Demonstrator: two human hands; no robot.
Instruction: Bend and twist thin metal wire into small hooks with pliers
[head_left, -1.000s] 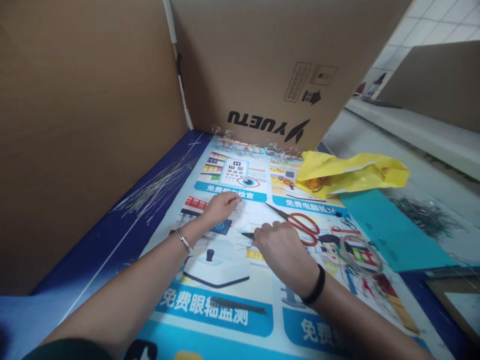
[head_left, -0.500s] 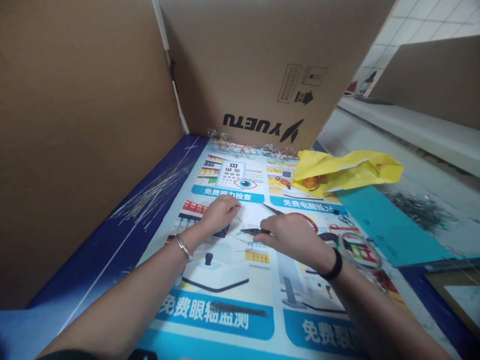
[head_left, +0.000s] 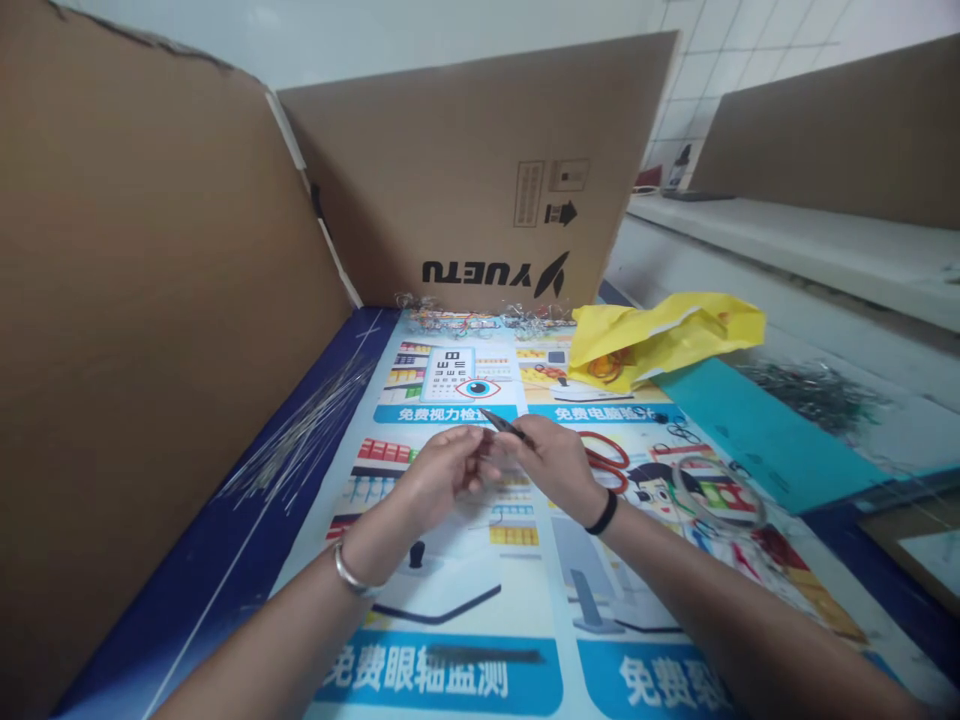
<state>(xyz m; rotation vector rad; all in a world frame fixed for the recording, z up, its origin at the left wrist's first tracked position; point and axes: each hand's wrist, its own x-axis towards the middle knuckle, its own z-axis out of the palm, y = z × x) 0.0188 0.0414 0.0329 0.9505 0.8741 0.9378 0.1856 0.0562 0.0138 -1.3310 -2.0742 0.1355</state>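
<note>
My right hand (head_left: 553,462) is closed around a pair of dark-jawed pliers (head_left: 507,428), whose tips point up and left. Just left of it, my left hand (head_left: 447,476) has its fingers curled and pinched together below the plier tips. Whatever those fingers hold is too fine and blurred to make out. Red-handled scissors (head_left: 609,484) lie on the printed sheet (head_left: 566,500), right beside my right hand and partly hidden by it. A clear coil ring (head_left: 754,505) rests farther right on the sheet.
Cardboard panels (head_left: 450,180) wall off the back and left. A bundle of thin straight wires (head_left: 300,430) lies at left. Wire scraps (head_left: 525,318) line the back edge. On the right are a yellow bag (head_left: 675,335), a turquoise sheet (head_left: 772,440) and a dark wire pile (head_left: 814,395).
My hands have come closer together. The pliers have risen and now point upward near my left fingertips. My left hand has turned, its fingers curling inward. The camera view has tilted up.
</note>
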